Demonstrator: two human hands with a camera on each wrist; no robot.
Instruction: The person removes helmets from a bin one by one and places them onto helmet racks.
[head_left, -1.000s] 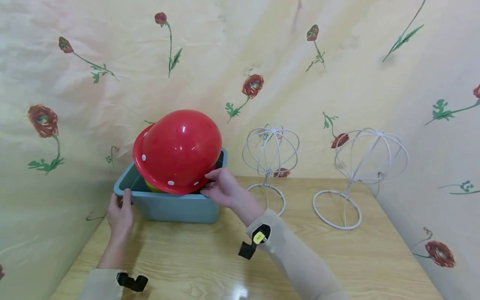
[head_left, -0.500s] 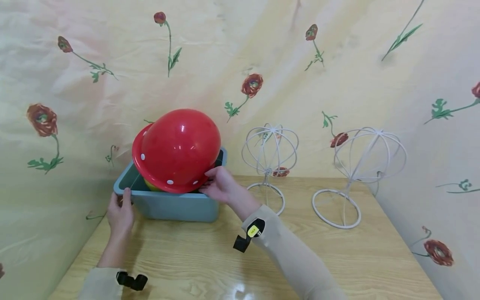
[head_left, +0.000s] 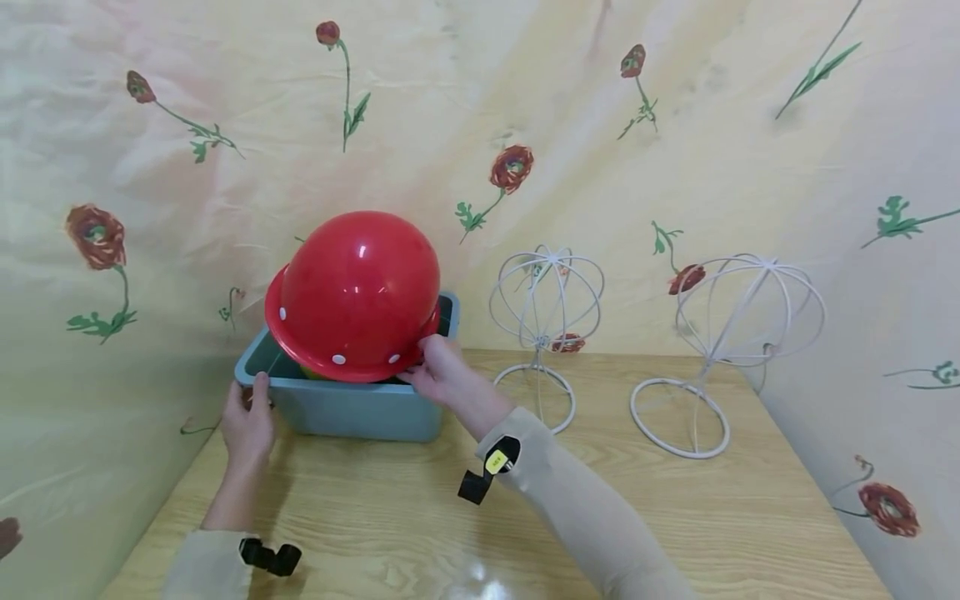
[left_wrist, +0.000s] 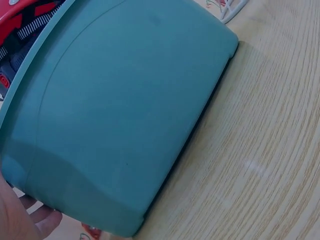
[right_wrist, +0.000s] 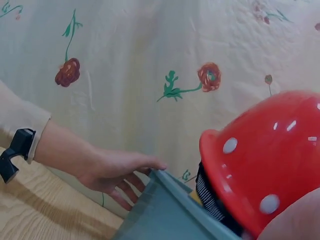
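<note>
Red hard hat [head_left: 360, 292]: located over the mouth of the blue-green plastic bin [head_left: 352, 412], crown up and tilted, with its brim low toward the bin's front rim. Contact between brim and rim cannot be confirmed. A black-and-white striped strap [left_wrist: 37, 22] shows under the brim in the left wrist view. A yellow item, mostly hidden, shows below the hat.

Right hand [head_left: 442, 371]: holds the brim at its right front edge, thumb side above; the fingertips are partly hidden. Left hand [head_left: 250, 421]: grips the bin's left front corner, thumb at the rim, fingers outside below it.

Edges and room: the bin stands near the back wall [head_left: 420, 125] and the tabletop's left edge. Wood-grain tabletop [head_left: 405, 508] extends in front. To the bin's right, near it, stands one white wire stand [head_left: 542, 342]; a second wire stand [head_left: 707, 360], leaning, is farther right, well apart from the bin.
</note>
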